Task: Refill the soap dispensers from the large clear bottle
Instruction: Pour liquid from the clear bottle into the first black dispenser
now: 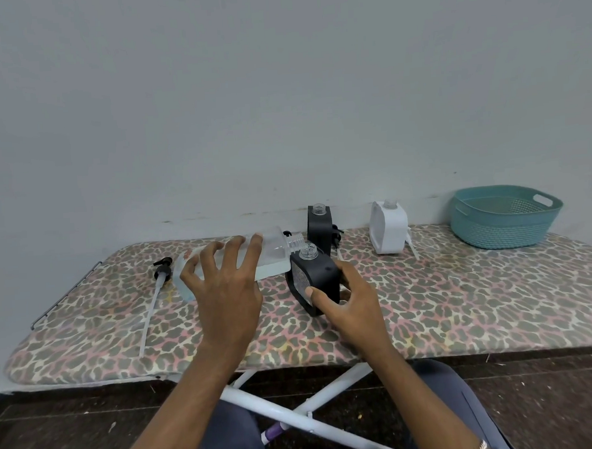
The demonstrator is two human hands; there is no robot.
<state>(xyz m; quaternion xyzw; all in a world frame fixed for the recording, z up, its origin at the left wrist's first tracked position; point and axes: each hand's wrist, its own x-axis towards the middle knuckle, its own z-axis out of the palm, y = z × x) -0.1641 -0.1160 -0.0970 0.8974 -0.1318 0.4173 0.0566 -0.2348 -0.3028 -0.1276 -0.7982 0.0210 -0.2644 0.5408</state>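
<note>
My left hand [226, 282] grips the large clear bottle [272, 254], tipped on its side with its open threaded neck pointing right, just above the clear open neck of a black dispenser [316, 278]. My right hand [351, 298] holds that black dispenser, tilted slightly left, on the board. A second black dispenser [319, 227] stands behind it with its neck open. A white dispenser [389, 231] stands farther right, also uncapped. A black pump head with a long tube [155, 290] lies at the left. Another pump's white tube [411, 247] leans by the white dispenser.
Everything rests on a leopard-print ironing board [463, 301] against a pale wall. A teal woven basket [503, 215] sits at the far right of the board. White crossed legs [297, 413] and my knees show below the front edge.
</note>
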